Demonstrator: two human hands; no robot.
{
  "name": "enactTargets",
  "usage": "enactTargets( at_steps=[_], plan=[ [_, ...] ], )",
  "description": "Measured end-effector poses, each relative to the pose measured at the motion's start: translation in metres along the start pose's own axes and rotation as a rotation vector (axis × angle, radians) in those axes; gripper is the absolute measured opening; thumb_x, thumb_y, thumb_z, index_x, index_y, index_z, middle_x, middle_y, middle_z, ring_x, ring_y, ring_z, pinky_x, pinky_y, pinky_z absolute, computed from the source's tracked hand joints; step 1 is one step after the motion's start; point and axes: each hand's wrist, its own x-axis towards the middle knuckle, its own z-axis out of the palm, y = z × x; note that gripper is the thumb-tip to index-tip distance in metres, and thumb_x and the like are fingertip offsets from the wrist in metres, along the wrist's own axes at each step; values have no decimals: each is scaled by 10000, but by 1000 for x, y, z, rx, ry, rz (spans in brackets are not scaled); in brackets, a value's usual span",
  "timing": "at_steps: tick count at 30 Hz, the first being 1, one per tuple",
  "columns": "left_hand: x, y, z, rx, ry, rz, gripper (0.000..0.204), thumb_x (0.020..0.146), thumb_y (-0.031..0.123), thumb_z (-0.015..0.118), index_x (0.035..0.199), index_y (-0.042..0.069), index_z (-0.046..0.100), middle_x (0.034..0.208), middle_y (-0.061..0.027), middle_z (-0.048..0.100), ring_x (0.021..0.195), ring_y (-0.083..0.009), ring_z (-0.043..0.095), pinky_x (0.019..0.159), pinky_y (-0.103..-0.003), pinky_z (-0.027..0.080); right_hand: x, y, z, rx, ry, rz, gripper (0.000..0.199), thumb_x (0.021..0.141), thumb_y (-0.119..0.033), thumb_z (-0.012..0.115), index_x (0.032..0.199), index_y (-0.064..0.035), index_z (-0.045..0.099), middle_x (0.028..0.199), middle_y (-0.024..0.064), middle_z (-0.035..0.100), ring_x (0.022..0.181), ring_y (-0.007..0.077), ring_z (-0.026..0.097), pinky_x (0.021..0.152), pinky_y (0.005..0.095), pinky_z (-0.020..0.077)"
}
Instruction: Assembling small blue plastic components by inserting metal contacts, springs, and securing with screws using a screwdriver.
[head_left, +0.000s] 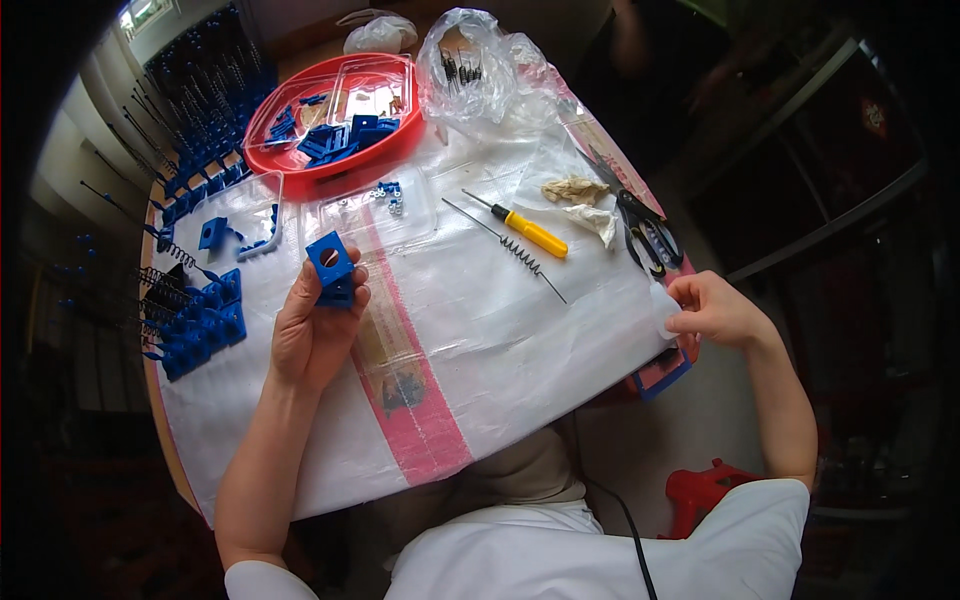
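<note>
the left hand [312, 325] is raised a little over the white woven sheet [480, 330] covering the table, palm up toward the camera, and its fingers are curled around a blue plastic block [331, 266] with a round hole in its face. the block sits at the fingertips rather than deep in the palm: the thumb presses its left side, the other fingers wrap its right and lower edges, and the holed face stands clear above them.

the right hand [712, 310] is at the sheet's right edge, thumb and fingers pinched on a small whitish scrap [662, 312] there; what the scrap is cannot be told.

between the hands lie a yellow-handled screwdriver [528, 232] and a thin rod with a spring [512, 249]. black scissors [645, 232] lie near the right hand. a red tray [330, 170] of blue parts stands further back.
</note>
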Motion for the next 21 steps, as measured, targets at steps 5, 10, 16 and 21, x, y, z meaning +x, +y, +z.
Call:
enactTargets(
  at_steps=[5, 10, 16, 21],
  plan=[
    [0, -1, 0, -2, -4, 4, 365, 1007, 264, 499, 1267, 9, 517, 1224, -143, 587, 1063, -232, 599, 915, -342, 539, 8, -9, 3, -36, 4, 27, 231, 771, -122, 691, 925, 34, 620, 708, 50, 624, 570, 96, 593, 516, 239, 479],
    [-1, 0, 0, 4, -13, 6, 361, 1010, 263, 494, 1268, 12, 517, 1224, -141, 587, 1063, -230, 599, 915, -342, 540, 11, -11, 6, -34, 8, 39, 233, 768, -127, 688, 924, 34, 621, 714, 50, 627, 574, 94, 592, 517, 241, 480],
    [0, -1, 0, 1, -10, -1, 371, 1009, 267, 496, 1279, 12, 508, 1226, -140, 584, 1063, -230, 598, 909, -341, 541, 5, 4, -1, -39, -12, 32, 212, 765, -112, 683, 910, 32, 629, 712, 46, 629, 585, 91, 599, 520, 238, 479],
    [-1, -1, 0, 8, -16, 7, 377, 1009, 269, 497, 1280, 7, 505, 1227, -140, 581, 1067, -230, 593, 907, -339, 540, -4, 6, -2, 10, 5, -31, 197, 768, -93, 676, 907, 38, 630, 709, 49, 630, 577, 90, 600, 525, 232, 478]
  ],
)
